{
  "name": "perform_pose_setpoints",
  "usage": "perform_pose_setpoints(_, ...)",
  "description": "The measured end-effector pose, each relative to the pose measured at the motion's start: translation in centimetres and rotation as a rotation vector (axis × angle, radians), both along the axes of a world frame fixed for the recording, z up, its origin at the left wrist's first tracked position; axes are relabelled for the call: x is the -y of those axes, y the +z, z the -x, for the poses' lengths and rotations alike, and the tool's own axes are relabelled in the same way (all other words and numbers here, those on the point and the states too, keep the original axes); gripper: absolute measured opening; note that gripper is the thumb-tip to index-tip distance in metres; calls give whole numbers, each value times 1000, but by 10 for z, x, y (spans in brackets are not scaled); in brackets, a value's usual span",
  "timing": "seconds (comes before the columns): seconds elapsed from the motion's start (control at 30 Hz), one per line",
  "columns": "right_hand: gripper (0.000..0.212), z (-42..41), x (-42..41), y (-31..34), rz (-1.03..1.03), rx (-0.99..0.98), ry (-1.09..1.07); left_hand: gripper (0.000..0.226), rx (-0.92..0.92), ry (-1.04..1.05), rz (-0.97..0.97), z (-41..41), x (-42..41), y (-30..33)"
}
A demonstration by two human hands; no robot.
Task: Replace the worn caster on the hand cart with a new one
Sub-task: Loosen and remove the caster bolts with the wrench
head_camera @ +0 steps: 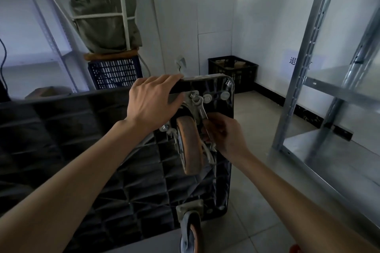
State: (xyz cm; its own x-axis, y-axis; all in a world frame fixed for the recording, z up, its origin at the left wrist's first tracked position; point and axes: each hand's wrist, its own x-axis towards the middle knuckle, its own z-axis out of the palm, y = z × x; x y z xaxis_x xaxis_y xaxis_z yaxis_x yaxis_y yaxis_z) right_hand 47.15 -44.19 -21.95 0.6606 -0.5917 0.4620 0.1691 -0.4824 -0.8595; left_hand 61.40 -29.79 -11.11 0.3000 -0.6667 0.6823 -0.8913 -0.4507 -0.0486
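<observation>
— Largest item first?

— Hand cart (86, 150), black ribbed plastic deck, stood on its side edge so the underside faces the person. It fills the lower left and centre of the frame. My guess is that it is tipped this way to bring the wheel bolts within reach.

— Surroundings?

— Metal shelving (329, 92), right side of the frame. Grey sack (104, 14) on a blue crate (115, 74), upper left. Black crate (233, 72) in the far corner, centre.

— The worn caster?

— Worn caster (190, 146), centre of the frame, tan wheel scuffed, still mounted on the cart's underside by its metal plate. A second caster (190, 230) sits at the bottom centre edge. No new caster is visible.

— The hands?

— Left hand (152, 104), centre, fingers laid over the cart's upper rim, thumb side against the deck; it appears to steady the cart against the turning force. Right hand (223, 135), just right of the wheel, fingers curled round the handle of a wrench (200, 109).

— And the wrench?

— Its head sits on a nut (192, 95) at the upper corner of the caster plate, handle angled down towards the right hand. Another nut (164, 128) shows at the plate's left corner.

— Stage of work?

— Judged early: the old caster is not yet off, and the nuts I can see remain in place.
</observation>
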Motion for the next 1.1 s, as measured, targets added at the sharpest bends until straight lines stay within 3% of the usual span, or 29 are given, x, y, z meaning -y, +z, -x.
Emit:
perform_pose_setpoints(0.33, 17, -4, -8, -1, -121, 55, 86, 45, -21, 4, 43, 0, 3, -2)
perform_pose_setpoints(0.83, 16, -1, -3, 6, 14, 46, 29, 43, -10, 20, 49, -1, 4, -5)
perform_pose_setpoints(1.1, 13, -5, -2, 10, -33, 17, 33, 42, -13, 23, 49, 1, 3, -3)
